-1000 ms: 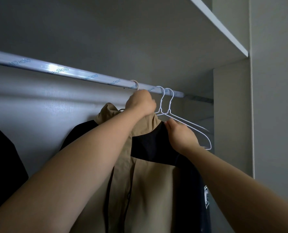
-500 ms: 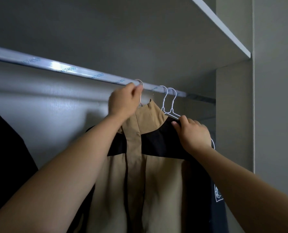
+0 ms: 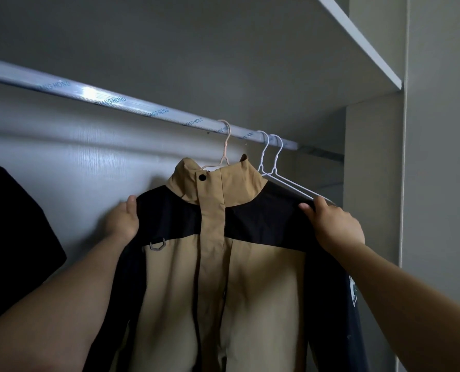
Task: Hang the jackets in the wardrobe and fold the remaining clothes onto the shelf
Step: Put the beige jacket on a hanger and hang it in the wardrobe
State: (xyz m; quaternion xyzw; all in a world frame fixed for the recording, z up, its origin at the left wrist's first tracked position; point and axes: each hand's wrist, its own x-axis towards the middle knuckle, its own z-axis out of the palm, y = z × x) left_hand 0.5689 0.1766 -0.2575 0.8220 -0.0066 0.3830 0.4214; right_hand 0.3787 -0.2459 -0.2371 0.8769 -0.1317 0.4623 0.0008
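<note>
Our left hand and right hand each grip a shoulder of the jacket, which hangs near the rail's right end beside white hangers.

Left hand, right hand: both bare. Left forearm, right forearm: bare to frame edge, smooth, thick. Thumbnails looked short.

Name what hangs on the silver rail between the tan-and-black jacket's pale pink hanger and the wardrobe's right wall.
Two empty white wire hangers hang there, right of the tan-and-black jacket, as the head view shows.
</note>
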